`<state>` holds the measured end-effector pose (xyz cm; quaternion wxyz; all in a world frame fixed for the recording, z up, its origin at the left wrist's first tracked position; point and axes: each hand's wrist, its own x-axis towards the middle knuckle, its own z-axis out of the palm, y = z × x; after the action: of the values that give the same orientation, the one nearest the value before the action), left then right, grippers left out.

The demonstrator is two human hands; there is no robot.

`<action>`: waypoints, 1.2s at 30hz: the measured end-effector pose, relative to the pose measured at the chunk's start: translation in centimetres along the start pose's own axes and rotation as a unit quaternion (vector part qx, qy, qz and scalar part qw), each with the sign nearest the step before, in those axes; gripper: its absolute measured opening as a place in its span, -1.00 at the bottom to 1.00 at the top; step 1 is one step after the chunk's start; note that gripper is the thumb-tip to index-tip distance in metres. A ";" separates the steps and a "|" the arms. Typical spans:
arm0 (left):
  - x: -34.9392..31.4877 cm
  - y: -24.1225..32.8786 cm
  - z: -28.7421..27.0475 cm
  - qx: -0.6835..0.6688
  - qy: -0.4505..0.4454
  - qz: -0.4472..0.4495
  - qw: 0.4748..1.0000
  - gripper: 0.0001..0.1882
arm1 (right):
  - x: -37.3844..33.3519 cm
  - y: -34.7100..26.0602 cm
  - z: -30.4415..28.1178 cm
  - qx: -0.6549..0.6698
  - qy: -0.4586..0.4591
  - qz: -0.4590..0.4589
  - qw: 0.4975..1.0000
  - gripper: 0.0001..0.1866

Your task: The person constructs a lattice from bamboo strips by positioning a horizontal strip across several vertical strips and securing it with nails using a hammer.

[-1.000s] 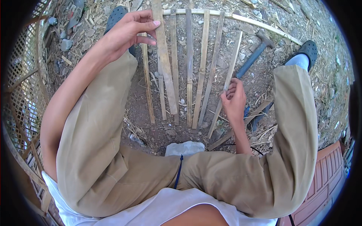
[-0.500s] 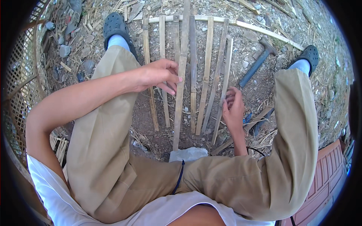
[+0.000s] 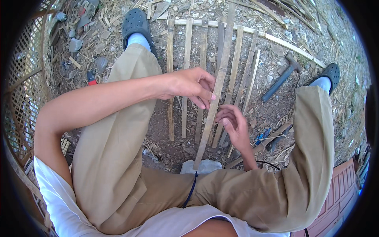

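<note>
A long bamboo strip (image 3: pixel 222 75) slants across the middle, its near end over a pale stone (image 3: pixel 211 168) between my legs. My left hand (image 3: pixel 193 87) holds this strip from its left side, thumb at the edge and the other fingers curled, partly out of sight. My right hand (image 3: pixel 235 124) is just right of the same strip, fingers bent and apart; whether the fingertips touch it I cannot tell. Under both hands lies a row of narrower bamboo strips (image 3: pixel 170 51), spaced side by side on the ground. Their far ends meet a long pale crosspiece (image 3: pixel 290 46).
A hammer (image 3: pixel 274 87) with a dark handle lies to the right of the row. Closer in are a blue object (image 3: pixel 261 137) and more wood pieces. Lattice (image 3: pixel 27 91) stands at the left, a reddish-brown panel (image 3: pixel 335 197) at the lower right. Stones and splinters litter the ground.
The held strip's far end has swung right, so it slants more. My right hand has come left from the row's rightmost strip to beside the held one. The whole view has shifted.
</note>
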<state>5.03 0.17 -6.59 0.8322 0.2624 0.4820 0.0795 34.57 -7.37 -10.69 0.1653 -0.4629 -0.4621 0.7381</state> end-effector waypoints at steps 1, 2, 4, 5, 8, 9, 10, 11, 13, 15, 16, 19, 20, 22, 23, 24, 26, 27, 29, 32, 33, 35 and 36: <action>0.1 0.0 0.4 -0.007 -0.009 0.005 1.000 -0.81 | 0.0 -0.3 1.1 0.069 -0.038 -0.005 0.997 -0.51; 0.4 0.0 0.9 -0.010 -0.022 0.020 1.000 -0.82 | -0.2 0.0 1.7 0.091 -0.080 -0.007 0.993 -0.44; 0.5 -0.6 1.6 -0.020 -0.030 0.048 0.998 -0.83 | -0.4 0.6 3.4 0.112 -0.159 -0.004 0.981 -0.50; 0.4 -0.8 1.6 -0.016 -0.040 0.054 0.998 -0.82 | -0.5 0.6 3.4 0.132 -0.194 0.038 0.971 -0.56; -0.5 -1.2 1.0 0.084 -0.061 0.065 0.992 -0.80 | -0.4 0.4 3.3 0.196 -0.251 0.159 0.935 -0.71; -0.5 0.0 -0.2 0.180 -0.079 0.068 0.978 -0.79 | -0.4 1.1 2.9 0.178 -0.200 0.159 0.950 -0.71; -0.4 2.2 -1.0 0.286 -0.105 0.072 0.950 -0.77 | -1.0 1.9 2.1 0.163 -0.137 0.152 0.965 -0.71; -0.7 3.4 -1.9 0.344 -0.106 0.042 0.932 -0.76 | -1.2 2.6 1.7 0.146 -0.088 0.150 0.974 -0.71; -2.3 5.4 -4.0 0.452 -0.097 -0.023 0.887 -0.71 | -1.2 2.2 1.2 -0.026 0.036 0.080 0.996 -0.73; -5.1 5.1 -6.1 0.436 -0.012 -0.043 0.899 -0.64 | -0.3 2.9 0.3 -0.198 0.120 -0.023 0.973 -0.74; -6.0 5.2 -6.6 0.430 0.026 -0.026 0.902 -0.64 | -0.5 2.9 -0.7 -0.226 0.122 -0.002 0.966 -0.74; -7.2 5.0 -8.4 0.440 0.097 0.024 0.892 -0.61 | -1.6 2.7 -2.4 -0.295 0.137 0.031 0.945 -0.74; -7.3 4.3 -9.4 0.457 0.100 0.036 0.883 -0.60 | -1.8 2.5 -2.4 -0.309 0.138 0.017 0.941 -0.72; -7.4 3.7 -9.9 0.484 0.100 0.020 0.869 -0.57 | -1.9 2.0 -2.3 -0.318 0.132 -0.005 0.939 -0.70; -7.3 3.5 -10.0 0.495 0.093 -0.007 0.864 -0.56 | -1.9 1.8 -1.9 -0.313 0.128 -0.011 0.941 -0.69; -7.5 3.3 -9.8 0.503 0.092 -0.037 0.859 -0.54 | -1.8 1.6 -1.5 -0.307 0.117 -0.020 0.944 -0.68; -7.2 2.5 -10.0 0.507 0.036 -0.091 0.857 -0.52 | -1.1 1.7 -0.8 -0.306 0.078 -0.057 0.947 -0.66; -6.7 2.7 -10.0 0.511 0.003 -0.114 0.852 -0.50 | -0.8 1.9 -0.3 -0.306 0.065 -0.073 0.947 -0.65; -6.4 3.1 -9.6 0.515 -0.018 -0.125 0.848 -0.50 | -0.5 2.0 0.4 -0.316 0.043 -0.067 0.946 -0.63; -6.5 2.8 -9.6 0.506 -0.013 -0.098 0.857 -0.51 | -0.3 1.9 1.0 -0.315 0.027 -0.055 0.947 -0.63; -6.0 2.8 -9.7 0.502 -0.012 -0.077 0.861 -0.51 | -0.8 2.2 1.1 -0.308 0.043 -0.064 0.948 -0.63; -5.4 2.9 -10.0 0.506 -0.007 -0.064 0.860 -0.52 | -1.5 2.4 1.1 -0.298 0.067 -0.038 0.951 -0.63; -5.1 3.0 -10.2 0.509 -0.006 -0.056 0.859 -0.52 | -1.8 2.5 1.0 -0.294 0.075 -0.002 0.953 -0.63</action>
<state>-5.86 4.40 -5.27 0.5884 0.6224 0.4643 -0.2253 35.15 -10.44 -11.70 0.0571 -0.5441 -0.6460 0.5323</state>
